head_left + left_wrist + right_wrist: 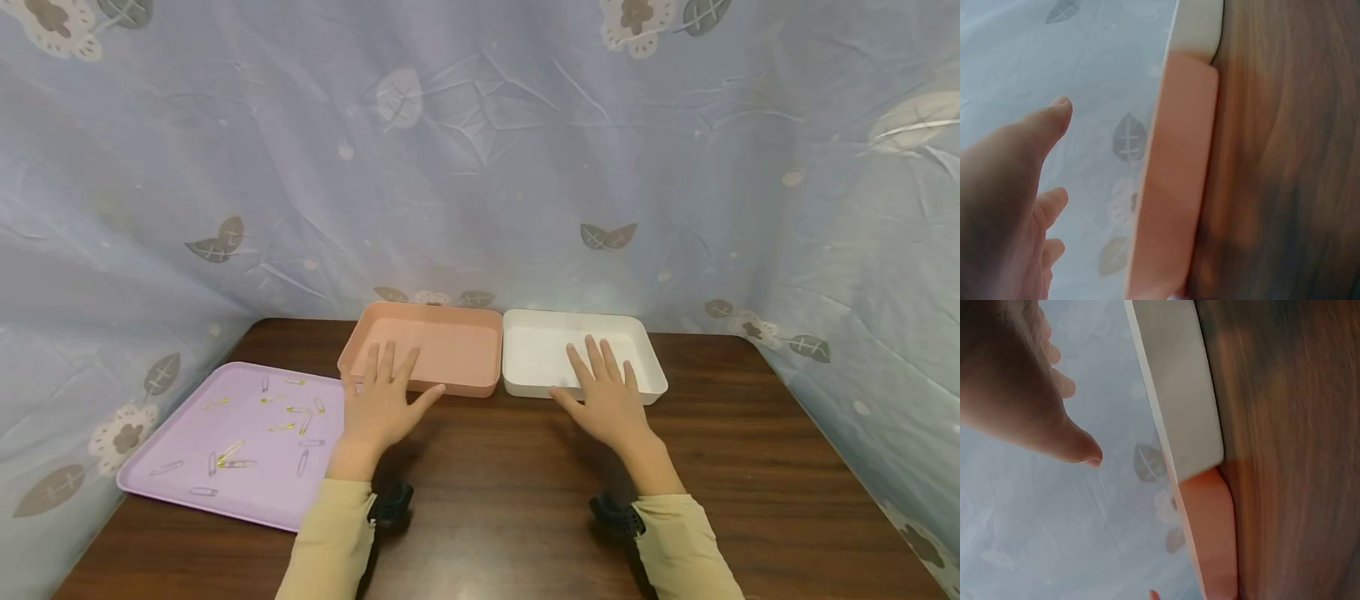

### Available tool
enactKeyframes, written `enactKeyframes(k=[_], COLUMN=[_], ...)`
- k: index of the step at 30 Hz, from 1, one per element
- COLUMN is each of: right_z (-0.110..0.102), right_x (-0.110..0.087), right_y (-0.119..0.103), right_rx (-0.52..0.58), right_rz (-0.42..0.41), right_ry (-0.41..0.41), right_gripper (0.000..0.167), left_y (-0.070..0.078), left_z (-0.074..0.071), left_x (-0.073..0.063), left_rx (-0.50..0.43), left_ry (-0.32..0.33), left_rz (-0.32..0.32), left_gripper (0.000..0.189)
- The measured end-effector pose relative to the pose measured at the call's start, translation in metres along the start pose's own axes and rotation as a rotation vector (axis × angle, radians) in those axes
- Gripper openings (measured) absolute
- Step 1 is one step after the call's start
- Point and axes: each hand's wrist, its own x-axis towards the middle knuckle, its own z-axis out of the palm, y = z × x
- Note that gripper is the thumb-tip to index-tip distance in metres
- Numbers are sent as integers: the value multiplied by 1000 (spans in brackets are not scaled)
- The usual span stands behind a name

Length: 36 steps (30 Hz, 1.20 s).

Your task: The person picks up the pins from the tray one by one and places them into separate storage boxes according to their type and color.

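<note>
My left hand, palm down with fingers spread, hovers by the front left of a pink tray and holds nothing. Likewise spread and bare, my right hand is over the front edge of a white tray. In the left wrist view the left thumb stands apart from the fingers, with the pink tray's side wall beyond. The right wrist view has the right thumb extended near the white tray's wall. To the left, a purple tray bears several gold and silver safety pins.
The pink and white trays stand side by side at the back of a dark wooden table. A pale blue patterned cloth hangs behind and along both sides. Each wrist wears a black camera strap.
</note>
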Motion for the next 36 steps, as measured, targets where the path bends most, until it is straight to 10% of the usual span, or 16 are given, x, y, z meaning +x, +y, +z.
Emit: enactKeyframes(k=[16,36], right_z=[23,54], right_x=[-10,-34], right_y=[-66,-175], right_rx=[-80,-149], right_rz=[-217,-588], right_ry=[-2,-137], right_gripper=[80,76], left_y=[-62,-186], left_z=[-50,-83], left_x=[-36,-77], left_rx=[16,140], left_ry=[35,-3], left_rz=[17,39], left_gripper=[83,79])
